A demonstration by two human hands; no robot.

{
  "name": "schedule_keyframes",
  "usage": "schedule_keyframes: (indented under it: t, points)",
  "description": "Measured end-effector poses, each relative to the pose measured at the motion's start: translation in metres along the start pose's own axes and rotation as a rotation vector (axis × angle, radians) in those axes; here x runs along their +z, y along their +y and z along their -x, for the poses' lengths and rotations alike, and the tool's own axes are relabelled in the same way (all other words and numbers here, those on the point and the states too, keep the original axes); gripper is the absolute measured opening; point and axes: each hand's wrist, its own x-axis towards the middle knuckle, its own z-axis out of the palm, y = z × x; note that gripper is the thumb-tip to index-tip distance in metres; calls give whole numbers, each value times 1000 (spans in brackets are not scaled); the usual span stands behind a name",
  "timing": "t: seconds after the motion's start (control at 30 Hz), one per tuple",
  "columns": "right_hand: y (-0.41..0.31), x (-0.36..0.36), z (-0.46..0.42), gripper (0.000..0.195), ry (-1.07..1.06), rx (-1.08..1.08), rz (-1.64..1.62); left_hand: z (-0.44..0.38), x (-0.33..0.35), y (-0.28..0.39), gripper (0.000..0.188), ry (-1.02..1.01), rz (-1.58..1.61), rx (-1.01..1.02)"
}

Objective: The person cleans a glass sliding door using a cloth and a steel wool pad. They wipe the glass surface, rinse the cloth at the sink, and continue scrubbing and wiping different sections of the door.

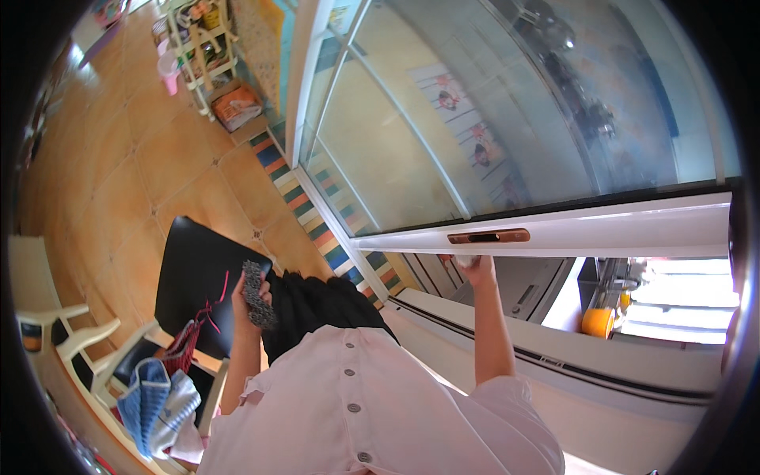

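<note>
My left hand [238, 303] is closed around a speckled dark grey scrubbing sponge [256, 297], held upright beside my black lower garment. My right hand [480, 270] reaches to the edge of a white-framed sliding glass door [623, 228]. Its fingers pass behind the frame, and something whitish [466, 260] shows by them; whether I grip it is hidden. A copper-coloured recessed handle [488, 236] sits in the door frame just above that hand.
At left, a black-seated chair [196, 267] stands near clothes [155, 398] draped over another chair. A striped tile threshold [309, 217] borders the door track [552, 361]. A cardboard box [237, 110] and a loaded shelf rack [199, 47] stand farther off. Through the gap shows an orange round object [598, 322].
</note>
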Motion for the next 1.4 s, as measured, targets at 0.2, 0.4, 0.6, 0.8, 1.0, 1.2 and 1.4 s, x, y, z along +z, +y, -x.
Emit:
schedule_keyframes:
  t: [0.2,0.4,0.6,0.8,1.0,1.2,1.4]
  points:
    - [67,-12,126,37,59,62,341,-54,34,-20,33,-138,-96,-249]
    - [-93,169,255,46,101,-1259,723,-91,110,-48,33,-179,-255,-305]
    - [-144,240,239,59,703,-2126,1490,-121,134,-42,38,-274,-151,-273]
    - [-31,182,106,28,171,-1741,1953,-135,71,56,40,-322,-194,-36]
    - [24,182,60,33,-305,-1354,2529,-149,109,50,36,-274,-244,-178]
    - [-146,257,192,40,643,-2122,2058,-212,223,11,32,-388,-441,-484]
    - [-269,300,285,43,1221,-2462,1077,-256,298,14,38,-511,-937,-915]
